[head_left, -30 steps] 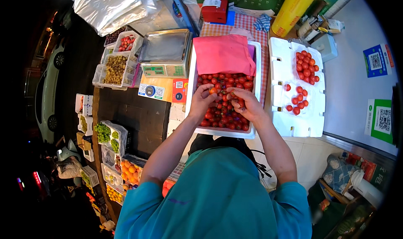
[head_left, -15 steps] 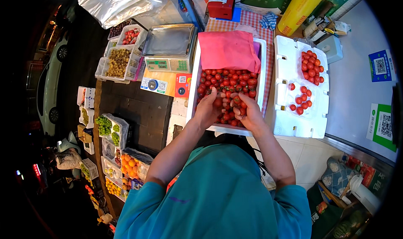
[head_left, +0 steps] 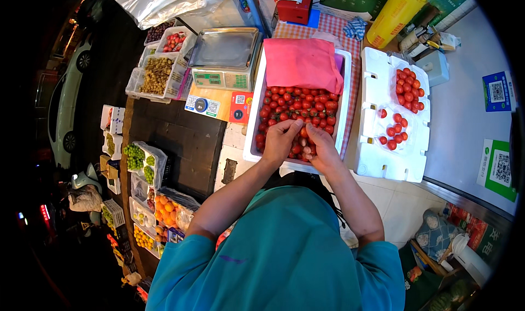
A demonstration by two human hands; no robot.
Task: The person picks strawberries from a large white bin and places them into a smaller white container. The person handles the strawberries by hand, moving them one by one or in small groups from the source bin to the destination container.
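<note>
In front of me a white foam box point(head_left: 346, 87) holds many red cherry tomatoes point(head_left: 298, 99), its far part covered by a pink sheet point(head_left: 302, 65). Both hands are over the box's near end, fingertips almost meeting. My right hand point(head_left: 325, 150) is curled around cherry tomatoes, partly hidden by its fingers. My left hand point(head_left: 280, 141) is closed in a pinch beside it; whatever lies between its fingertips is hidden. To the right, a white foam lid point(head_left: 377, 160) carries two clear plastic trays of cherry tomatoes, a fuller one point(head_left: 409, 89) and a sparser one point(head_left: 394, 130).
A scale point(head_left: 225, 57) with a metal pan stands left of the box. Behind are a red label printer point(head_left: 294, 7) and a yellow roll of film point(head_left: 395, 17). Fruit baskets point(head_left: 158, 73) and packs of oranges point(head_left: 167, 211) line the left. A grey counter point(head_left: 465, 70) lies right.
My hands have come closer together, and the left fingertips have moved right to the right hand's fingertips. A tomato seen by the left hand no longer shows there. The view has shifted slightly.
</note>
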